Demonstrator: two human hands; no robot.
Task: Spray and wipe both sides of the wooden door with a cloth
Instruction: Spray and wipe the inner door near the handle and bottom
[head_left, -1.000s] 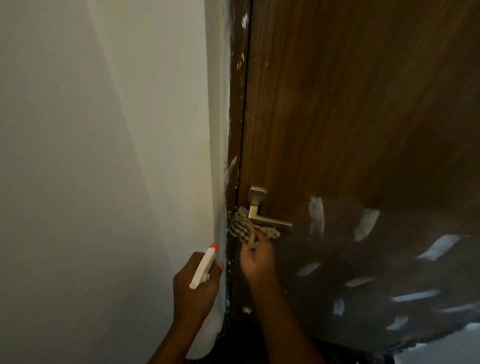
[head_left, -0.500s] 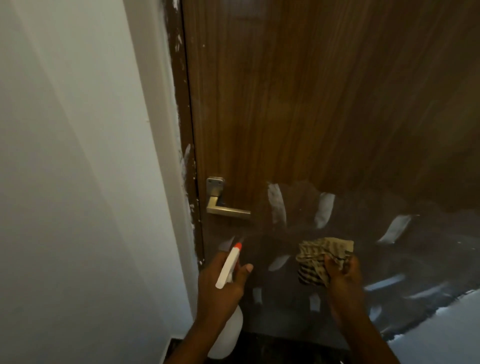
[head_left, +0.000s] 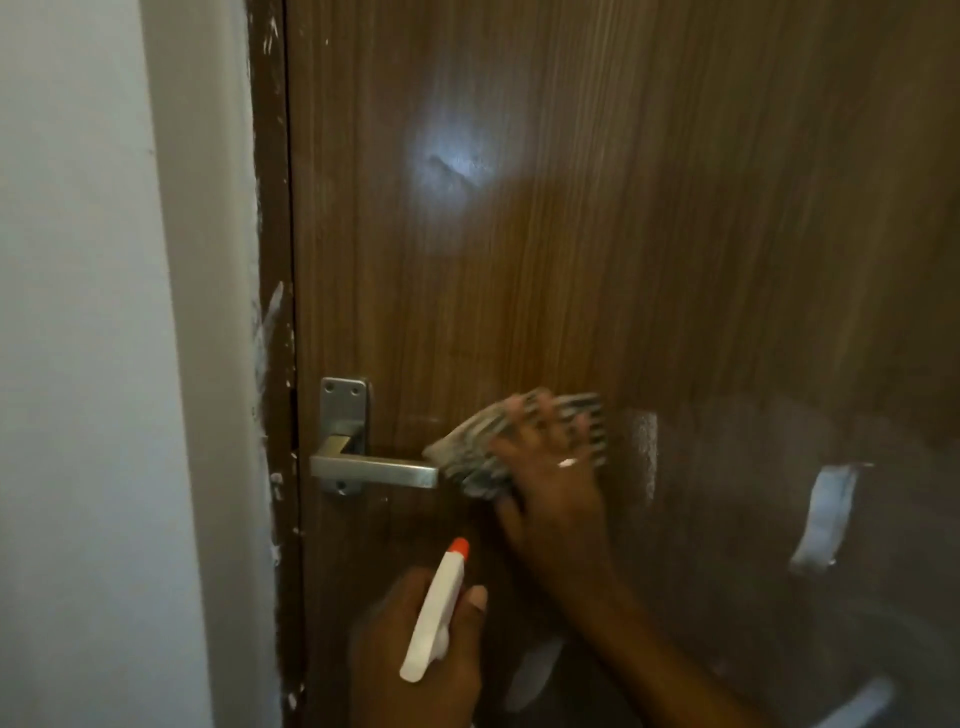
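The brown wooden door (head_left: 597, 234) fills most of the head view and stands closed in its dark frame. My right hand (head_left: 553, 483) presses a striped grey-and-white cloth (head_left: 470, 457) flat against the door, just right of the metal lever handle (head_left: 374, 470). Lower down, my left hand (head_left: 415, 654) grips a white spray bottle (head_left: 434, 618) with an orange nozzle tip, pointed up toward the door below the handle. The bottle's body is hidden under my hand.
A white wall (head_left: 93, 364) runs along the left of the dark door frame (head_left: 272, 312), which carries white paint smears. The door's lower right part shows dim reflections with pale patches (head_left: 826, 514).
My right hand carried the cloth from the handle down to the lower door, then back up beside the handle's end. The view has come closer to the door. The spray bottle stays in my left hand.
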